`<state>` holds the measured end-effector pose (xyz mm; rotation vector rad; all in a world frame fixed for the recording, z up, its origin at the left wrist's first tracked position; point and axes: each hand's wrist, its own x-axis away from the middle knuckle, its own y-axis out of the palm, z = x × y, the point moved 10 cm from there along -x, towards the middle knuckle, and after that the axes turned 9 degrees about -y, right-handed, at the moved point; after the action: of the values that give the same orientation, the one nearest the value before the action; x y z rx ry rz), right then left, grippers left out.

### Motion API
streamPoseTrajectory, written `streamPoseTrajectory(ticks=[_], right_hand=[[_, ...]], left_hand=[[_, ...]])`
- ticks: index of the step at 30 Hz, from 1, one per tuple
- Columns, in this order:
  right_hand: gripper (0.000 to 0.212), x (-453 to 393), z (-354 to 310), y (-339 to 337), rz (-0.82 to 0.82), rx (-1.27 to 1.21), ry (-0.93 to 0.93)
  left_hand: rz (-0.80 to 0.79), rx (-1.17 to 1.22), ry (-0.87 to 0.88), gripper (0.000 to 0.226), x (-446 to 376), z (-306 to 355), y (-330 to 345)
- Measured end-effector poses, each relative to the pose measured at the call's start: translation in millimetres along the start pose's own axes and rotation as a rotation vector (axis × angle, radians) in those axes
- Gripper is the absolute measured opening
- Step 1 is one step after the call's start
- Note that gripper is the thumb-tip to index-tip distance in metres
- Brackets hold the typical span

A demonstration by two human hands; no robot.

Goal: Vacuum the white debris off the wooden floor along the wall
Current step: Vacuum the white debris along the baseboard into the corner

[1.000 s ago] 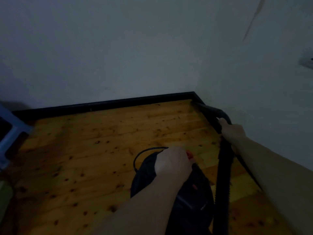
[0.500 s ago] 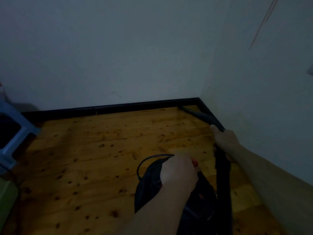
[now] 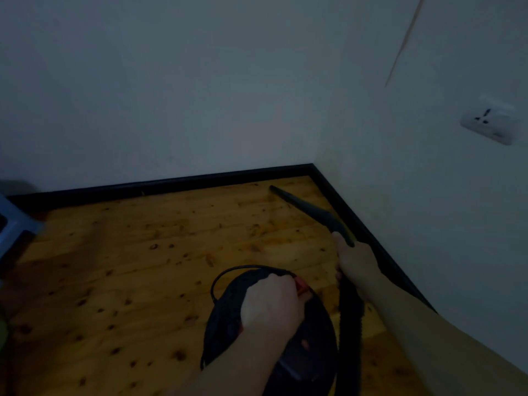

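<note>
A black canister vacuum hangs low over the knotty wooden floor. My left hand grips its top handle, beside a red part. My right hand holds the black hose where it joins the crevice nozzle. The nozzle tip points toward the corner, just short of the black skirting along the back wall. The ribbed hose drops from my right hand past the canister. No white debris shows clearly in this dim light.
A white wall runs close on the right with a power socket. A thin black cable loops off the vacuum. A pale blue plastic object stands at the far left edge.
The nozzle tip has swung left, out of the right corner and along the back wall's skirting. My view has tilted, bringing the socket into sight. Both hands keep their hold.
</note>
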<state>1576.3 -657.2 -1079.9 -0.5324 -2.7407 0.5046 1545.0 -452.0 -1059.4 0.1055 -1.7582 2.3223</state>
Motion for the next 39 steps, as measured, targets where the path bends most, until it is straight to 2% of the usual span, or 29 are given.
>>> streamPoseTrajectory(ticks=[4,8,15,18,21,30,39], right_hand=[[0.054,20.8,18.1,-13.7,0.06,-0.019,0.027],[0.05,34.3,33.8,-29.9,0.087,-0.104,0.07],[0.055,67.4,57.9,-71.6,0.173,-0.098,0.112],[0.058,85.4,60.3,-82.3,0.189,-0.096,0.11],[0.052,102.9,65.4,-91.9,0.211,-0.123,0.131],[0.046,167.2,75.2,-121.9,0.236,-0.13,0.146],[0.045,233.5,98.9,-146.7,0.307,-0.191,0.19]], left_hand=[[0.026,-0.021,0.039,0.049,17.1,-3.0,-0.8],[0.047,-0.018,0.05,0.048,16.5,-4.9,-3.1],[0.054,-0.062,0.037,0.05,15.0,-4.7,2.8],[0.04,-0.054,0.039,0.051,14.9,-4.8,3.8],[0.02,-0.062,0.055,0.052,18.7,-4.2,5.9],[-0.12,-0.076,0.109,0.051,42.8,0.2,24.6],[-0.112,-0.095,0.15,0.055,89.5,-1.7,33.3]])
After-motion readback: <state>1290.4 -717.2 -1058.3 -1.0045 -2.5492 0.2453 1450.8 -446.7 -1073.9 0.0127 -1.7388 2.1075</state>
